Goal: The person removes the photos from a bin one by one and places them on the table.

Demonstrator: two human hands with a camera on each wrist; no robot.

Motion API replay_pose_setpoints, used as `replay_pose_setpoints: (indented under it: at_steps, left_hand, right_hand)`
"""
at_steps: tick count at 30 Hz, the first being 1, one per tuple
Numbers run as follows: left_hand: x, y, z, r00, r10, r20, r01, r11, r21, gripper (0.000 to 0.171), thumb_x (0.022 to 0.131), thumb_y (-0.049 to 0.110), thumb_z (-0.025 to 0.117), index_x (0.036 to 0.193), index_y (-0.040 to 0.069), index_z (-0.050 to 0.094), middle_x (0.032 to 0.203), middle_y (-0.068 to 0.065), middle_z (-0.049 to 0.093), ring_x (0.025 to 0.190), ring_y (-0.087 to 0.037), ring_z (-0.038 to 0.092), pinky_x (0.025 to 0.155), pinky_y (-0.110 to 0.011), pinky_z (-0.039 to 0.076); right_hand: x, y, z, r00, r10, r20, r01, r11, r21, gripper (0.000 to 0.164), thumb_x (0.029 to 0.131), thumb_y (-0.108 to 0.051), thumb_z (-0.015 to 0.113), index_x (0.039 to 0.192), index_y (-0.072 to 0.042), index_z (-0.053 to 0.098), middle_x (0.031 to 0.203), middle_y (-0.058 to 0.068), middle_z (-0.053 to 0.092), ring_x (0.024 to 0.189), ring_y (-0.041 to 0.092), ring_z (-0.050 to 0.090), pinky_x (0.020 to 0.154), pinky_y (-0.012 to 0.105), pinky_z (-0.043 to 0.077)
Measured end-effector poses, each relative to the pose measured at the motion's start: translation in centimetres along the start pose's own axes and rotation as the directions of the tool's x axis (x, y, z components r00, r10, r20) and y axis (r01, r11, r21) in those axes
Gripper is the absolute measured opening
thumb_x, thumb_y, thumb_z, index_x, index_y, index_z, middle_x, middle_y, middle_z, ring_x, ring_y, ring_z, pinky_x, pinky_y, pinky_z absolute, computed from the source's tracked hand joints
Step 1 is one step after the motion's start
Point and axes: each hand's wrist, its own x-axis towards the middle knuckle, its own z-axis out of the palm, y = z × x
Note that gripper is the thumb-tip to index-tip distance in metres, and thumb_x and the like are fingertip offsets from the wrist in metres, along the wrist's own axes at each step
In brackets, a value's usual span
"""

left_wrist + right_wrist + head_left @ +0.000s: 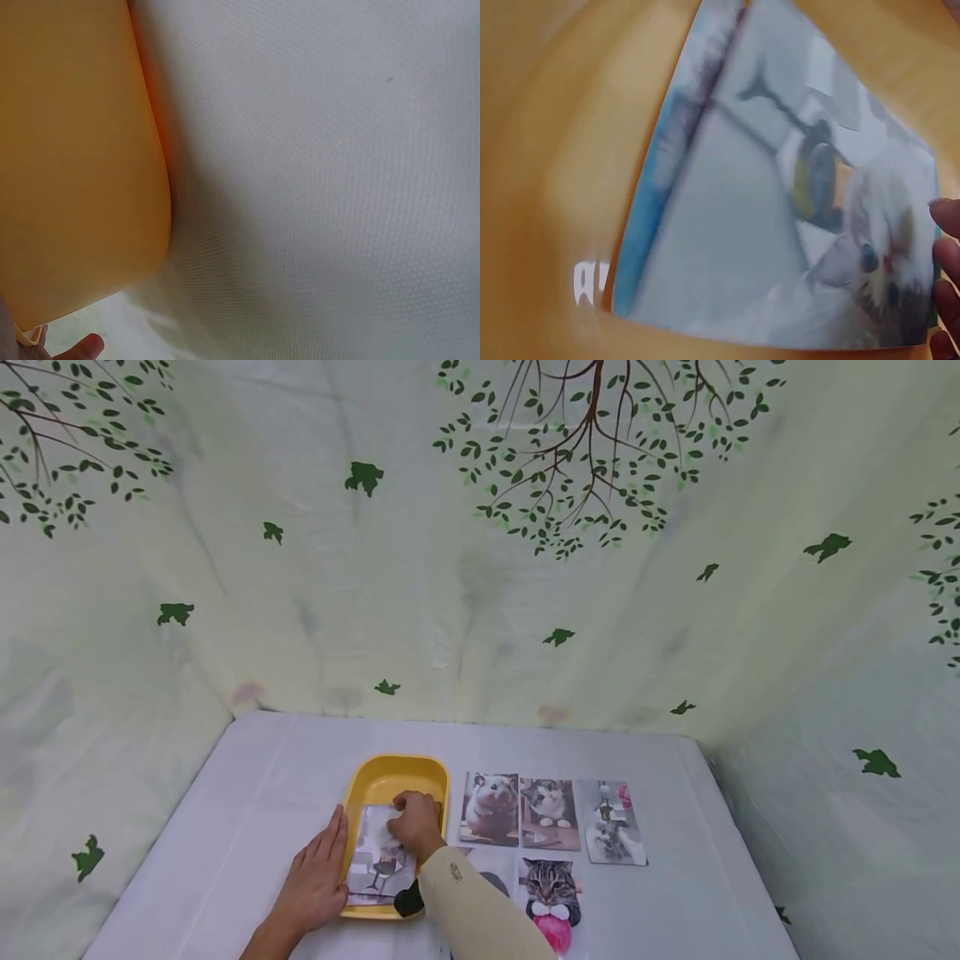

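A yellow tray (397,766) holds a small stack of picture cards. My right hand (418,822) reaches into it and pinches the far edge of the top picture card (367,864), which shows a pale cat and a wine glass. In the right wrist view, fingertips (946,259) curl at the edge of this card (712,255), and another card sticks out from under it. My left hand (318,877) rests along the tray's left side with fingers straight. The left wrist view shows the tray's outer wall (75,165) and part of a finger.
Right of the tray lie several picture cards in rows: a hamster card (489,810), a cat card (550,814), a grey card with pink (617,827) and a tabby cat card (552,893). My right sleeve partly covers the near row. A white cloth (675,893) covers the table.
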Motion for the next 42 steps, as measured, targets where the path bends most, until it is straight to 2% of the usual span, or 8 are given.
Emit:
replay_pose_setpoints:
  at_steps: [6, 10, 13, 19, 24, 29, 36, 42]
  left_hand:
    - [-0.1, 0.1, -0.1, 1.000, 0.011, -0.014, -0.011, 1.000, 0.007, 0.083, 0.077, 0.012, 0.059, 0.148, -0.009, 0.020, 0.157, -0.019, 0.013, 0.133, -0.043, 0.034, 0.099, -0.063, 0.033]
    - [0.0, 0.2, -0.2, 1.000, -0.006, -0.001, 0.006, 1.000, 0.006, 0.086, 0.077, 0.015, 0.060, 0.148, -0.009, 0.019, 0.157, -0.020, 0.012, 0.133, -0.044, 0.033, 0.100, -0.065, 0.032]
    - [0.1, 0.2, -0.2, 1.000, -0.018, 0.008, 0.018, 1.000, 0.004, 0.087, 0.076, 0.016, 0.061, 0.148, -0.009, 0.018, 0.158, -0.021, 0.011, 0.134, -0.044, 0.031, 0.100, -0.065, 0.031]
    - [0.0, 0.3, -0.4, 1.000, -0.008, 0.011, 0.008, 1.000, 0.007, 0.088, 0.074, 0.014, 0.063, 0.147, -0.010, 0.020, 0.157, -0.021, 0.013, 0.132, -0.044, 0.033, 0.099, -0.064, 0.033]
    - [0.0, 0.4, -0.4, 1.000, 0.000, 0.006, 0.000, 1.000, 0.014, 0.087, 0.073, 0.013, 0.062, 0.147, -0.009, 0.021, 0.157, -0.020, 0.014, 0.131, -0.044, 0.035, 0.098, -0.064, 0.034]
    - [-0.1, 0.2, -0.3, 1.000, 0.015, -0.028, -0.014, 1.000, 0.023, 0.083, 0.073, 0.010, 0.059, 0.146, -0.009, 0.025, 0.156, -0.021, 0.017, 0.130, -0.043, 0.036, 0.097, -0.063, 0.035]
    - [0.0, 0.2, -0.3, 1.000, 0.018, -0.014, -0.018, 1.000, 0.020, 0.086, 0.073, 0.012, 0.061, 0.147, -0.008, 0.022, 0.157, -0.020, 0.013, 0.130, -0.044, 0.035, 0.097, -0.065, 0.034]
    - [0.0, 0.1, -0.2, 1.000, 0.021, -0.018, -0.021, 1.000, 0.015, 0.085, 0.079, 0.013, 0.061, 0.149, -0.008, 0.018, 0.159, -0.019, 0.011, 0.132, -0.044, 0.033, 0.099, -0.064, 0.033]
  right_hand:
    - [-0.2, 0.0, -0.1, 1.000, -0.002, 0.023, 0.002, 1.000, 0.000, 0.014, 0.074, -0.015, 0.078, 0.085, -0.015, 0.070, 0.070, -0.012, 0.052, 0.084, 0.014, 0.045, 0.080, 0.032, 0.034]
    - [-0.4, -0.2, -0.2, 0.999, -0.001, 0.044, -0.001, 0.999, 0.049, 0.016, 0.074, -0.017, 0.080, 0.087, -0.015, 0.072, 0.067, -0.011, 0.053, 0.080, 0.012, 0.044, 0.080, 0.033, 0.032]
    - [-0.5, -0.5, -0.4, 0.998, 0.002, 0.061, -0.009, 0.993, 0.114, 0.016, 0.074, -0.015, 0.080, 0.088, -0.014, 0.073, 0.067, -0.010, 0.055, 0.078, 0.011, 0.046, 0.080, 0.030, 0.036]
    - [-0.5, -0.6, -0.6, 0.992, -0.025, 0.127, -0.020, 0.940, 0.340, 0.018, 0.075, -0.003, 0.079, 0.091, -0.008, 0.074, 0.070, -0.005, 0.059, 0.065, 0.010, 0.053, 0.064, 0.022, 0.051]
    - [-0.4, -0.7, -1.0, 0.986, -0.057, 0.155, -0.009, 0.918, 0.395, 0.017, 0.074, -0.001, 0.079, 0.089, -0.009, 0.075, 0.075, -0.006, 0.065, 0.068, 0.007, 0.057, 0.067, 0.022, 0.053]
    - [-0.7, -0.8, -1.5, 0.979, -0.075, 0.189, -0.011, 0.909, 0.417, 0.011, 0.076, -0.004, 0.078, 0.085, -0.010, 0.076, 0.073, -0.006, 0.067, 0.067, 0.008, 0.061, 0.067, 0.023, 0.054]
    - [-1.1, -0.9, -1.6, 0.975, -0.018, 0.223, -0.065, 0.931, 0.360, 0.005, 0.080, -0.014, 0.077, 0.083, -0.018, 0.076, 0.080, -0.009, 0.064, 0.071, 0.010, 0.060, 0.070, 0.025, 0.054]
    - [-1.1, -0.8, -2.5, 0.984, -0.092, 0.150, 0.029, 0.926, 0.377, 0.005, 0.080, -0.014, 0.077, 0.085, -0.014, 0.076, 0.079, -0.010, 0.065, 0.070, 0.007, 0.059, 0.067, 0.022, 0.054]
